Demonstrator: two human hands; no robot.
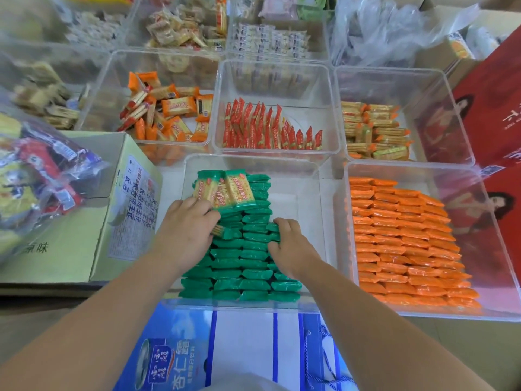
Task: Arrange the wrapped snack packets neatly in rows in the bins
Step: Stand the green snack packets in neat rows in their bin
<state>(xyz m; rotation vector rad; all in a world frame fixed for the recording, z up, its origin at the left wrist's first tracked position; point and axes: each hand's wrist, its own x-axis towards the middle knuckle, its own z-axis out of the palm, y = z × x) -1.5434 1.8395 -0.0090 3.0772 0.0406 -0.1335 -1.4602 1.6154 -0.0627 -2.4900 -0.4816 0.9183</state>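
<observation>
I'm seeing my left hand (pixel 187 221) gripping two face-up packets (pixel 225 193) atop the green rows in the near bin (pixel 310 176); my right hand (pixel 290 244) is curling round a row's end; they're looking light, slick, crumbly, so I'm favouring gentle holds across the flat faces.

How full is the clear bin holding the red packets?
Mostly empty: the clear plastic bin holds only small red packets near its front.

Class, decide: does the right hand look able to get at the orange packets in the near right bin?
Probably yes. The right hand touches the green packets; the orange packets lie uncovered in the open-topped bin beside it. Only clear walls stand between.
</observation>
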